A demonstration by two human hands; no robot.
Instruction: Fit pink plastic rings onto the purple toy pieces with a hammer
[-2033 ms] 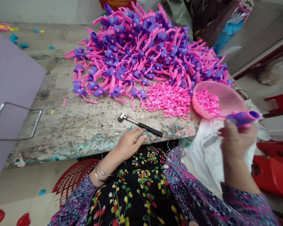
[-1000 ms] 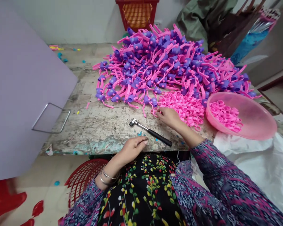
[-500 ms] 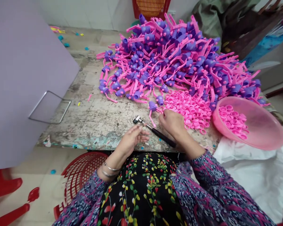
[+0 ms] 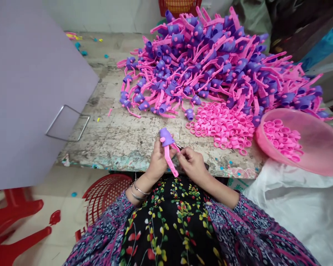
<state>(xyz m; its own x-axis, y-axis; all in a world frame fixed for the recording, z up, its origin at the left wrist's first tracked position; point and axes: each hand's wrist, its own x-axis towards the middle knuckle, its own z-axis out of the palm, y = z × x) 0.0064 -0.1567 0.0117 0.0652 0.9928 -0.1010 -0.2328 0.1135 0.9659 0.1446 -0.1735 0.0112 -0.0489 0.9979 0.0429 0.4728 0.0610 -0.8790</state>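
My left hand [image 4: 157, 159] holds a purple-and-pink plastic toy part [image 4: 166, 137] above the table's front edge. The part has a purple hollow body and two long pink arms, one hanging down toward me. My right hand [image 4: 192, 162] is closed in a pinch at the other pink arm, to the right of the body. Whether a small pink ring is also between those fingers cannot be made out. Behind my hands lies a small hammer [image 4: 207, 166], mostly covered. Loose pink rings [image 4: 224, 125] are heaped just beyond my right hand.
A large pile of similar purple-and-pink parts [image 4: 211, 59] fills the back of the worn table [image 4: 108, 136]. At right, a pink bowl [image 4: 322, 147] holds more rings. A grey panel with a wire handle [image 4: 68, 123] stands at left. Below is a red basket [image 4: 108, 195].
My right hand has drawn one toy part from beside the rings toward me. My left hand, earlier open and empty, now supports it. The view has shifted slightly.
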